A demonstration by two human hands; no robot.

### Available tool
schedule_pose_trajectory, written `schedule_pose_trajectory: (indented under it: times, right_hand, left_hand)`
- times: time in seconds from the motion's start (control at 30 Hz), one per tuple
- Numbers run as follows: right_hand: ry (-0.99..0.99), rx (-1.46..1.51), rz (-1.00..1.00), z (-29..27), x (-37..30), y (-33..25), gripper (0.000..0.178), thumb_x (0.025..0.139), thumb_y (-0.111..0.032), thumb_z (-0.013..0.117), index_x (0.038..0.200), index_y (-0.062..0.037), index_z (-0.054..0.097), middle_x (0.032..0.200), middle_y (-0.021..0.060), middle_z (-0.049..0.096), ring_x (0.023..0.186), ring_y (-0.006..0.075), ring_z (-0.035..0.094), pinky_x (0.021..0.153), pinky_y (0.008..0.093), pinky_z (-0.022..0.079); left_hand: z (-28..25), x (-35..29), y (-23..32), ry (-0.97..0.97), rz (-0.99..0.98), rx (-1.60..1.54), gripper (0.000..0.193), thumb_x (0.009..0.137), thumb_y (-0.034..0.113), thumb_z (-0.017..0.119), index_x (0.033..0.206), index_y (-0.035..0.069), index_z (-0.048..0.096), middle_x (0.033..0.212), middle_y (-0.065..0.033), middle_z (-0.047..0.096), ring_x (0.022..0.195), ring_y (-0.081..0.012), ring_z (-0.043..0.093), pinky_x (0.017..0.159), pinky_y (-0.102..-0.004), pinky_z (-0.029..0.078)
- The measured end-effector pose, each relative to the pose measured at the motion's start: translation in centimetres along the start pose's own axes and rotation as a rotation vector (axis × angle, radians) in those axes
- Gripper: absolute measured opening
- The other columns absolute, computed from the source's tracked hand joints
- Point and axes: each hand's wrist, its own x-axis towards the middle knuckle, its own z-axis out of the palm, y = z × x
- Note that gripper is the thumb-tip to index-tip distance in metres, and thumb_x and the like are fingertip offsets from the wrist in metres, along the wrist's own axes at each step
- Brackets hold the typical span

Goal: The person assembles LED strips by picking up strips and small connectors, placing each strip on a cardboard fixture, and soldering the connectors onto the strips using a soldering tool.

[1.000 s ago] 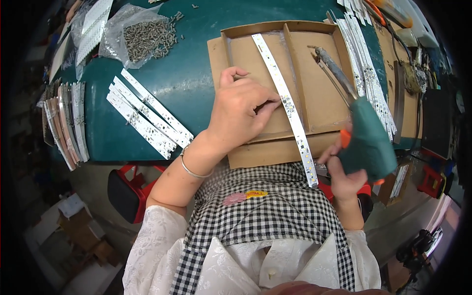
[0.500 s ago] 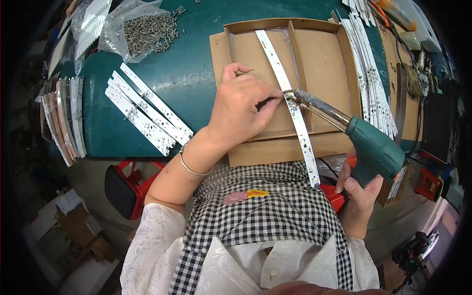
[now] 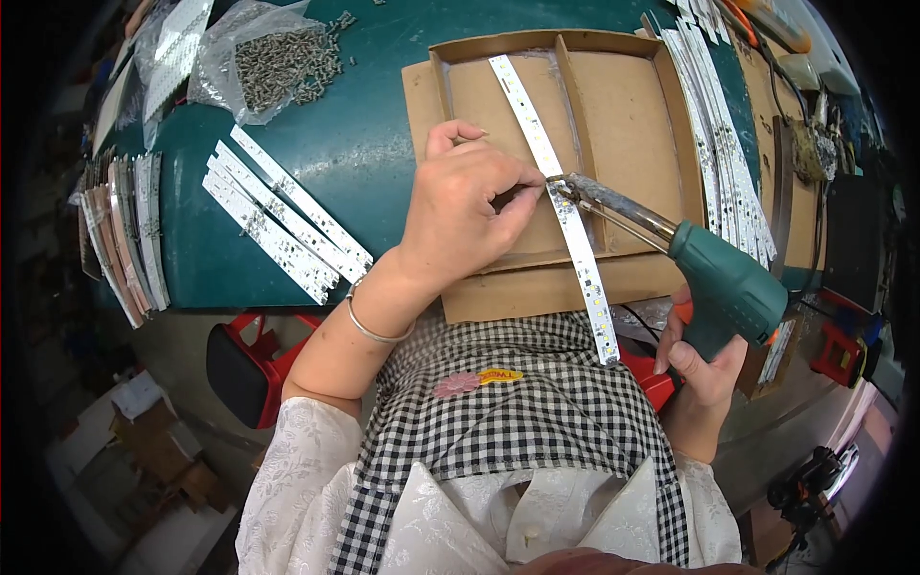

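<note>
A narrow white LED circuit strip (image 3: 589,278) lies slantwise over a shallow cardboard tray (image 3: 632,144), its near end reaching past the tray's front edge toward my checked apron. My left hand (image 3: 460,211) pinches thumb and forefinger together at the strip's left edge; whatever sits between the fingertips is too small to make out. In my right hand (image 3: 704,369) is the grip of a green soldering gun (image 3: 733,278). Its dark, crusted barrel points left, and the tip meets the strip right beside my left fingertips.
Several loose white strips (image 3: 287,225) lie on the green table (image 3: 383,86) to the left, with bundled strips (image 3: 125,235) beyond. A plastic bag of small metal parts (image 3: 287,67) is spilling at the back. More strips (image 3: 719,144) lie right of the tray.
The tray and strip appear slightly farther left, together with the soldering gun and my left hand. Both hands keep the same grip.
</note>
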Motion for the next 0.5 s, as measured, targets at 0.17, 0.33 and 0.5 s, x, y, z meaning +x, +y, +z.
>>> schedule_pose_trajectory:
  times: [0.17,0.33,0.5]
  right_hand:
    - [-0.025,-0.006,0.005,-0.3,-0.1,0.1,0.065,0.078,-0.003,0.074,0.132,0.0076,0.04,0.1,0.018,0.055,0.068,0.0181,0.057,0.052,0.0273,0.052]
    - [-0.092,0.006,0.032,-0.7,-0.1,0.2,0.063,0.078,-0.002,0.073,0.131,0.0072,0.04,0.097,0.0165,0.054,0.068,0.0174,0.057,0.052,0.0271,0.052]
    - [-0.029,0.052,0.073,-1.2,-0.2,0.1,0.069,0.075,-0.008,0.077,0.13,0.0088,0.04,0.1,0.0175,0.054,0.062,0.016,0.054,0.048,0.0267,0.051]
  left_hand:
    - [-0.1,0.0,-0.1,-0.011,0.023,0.022,0.008,0.068,0.001,0.072,0.072,0.008,0.069,0.06,-0.0026,0.062,0.058,-0.0172,0.058,0.086,-0.0366,0.042]
    - [-0.1,-0.1,0.0,-0.025,0.03,0.031,0.008,0.068,0.001,0.072,0.071,0.007,0.069,0.06,-0.0029,0.062,0.058,-0.0175,0.058,0.086,-0.0367,0.042]
    - [-0.1,-0.1,0.0,-0.016,0.024,0.028,0.007,0.069,0.001,0.072,0.071,0.007,0.069,0.06,-0.003,0.062,0.058,-0.0177,0.058,0.086,-0.0367,0.042]
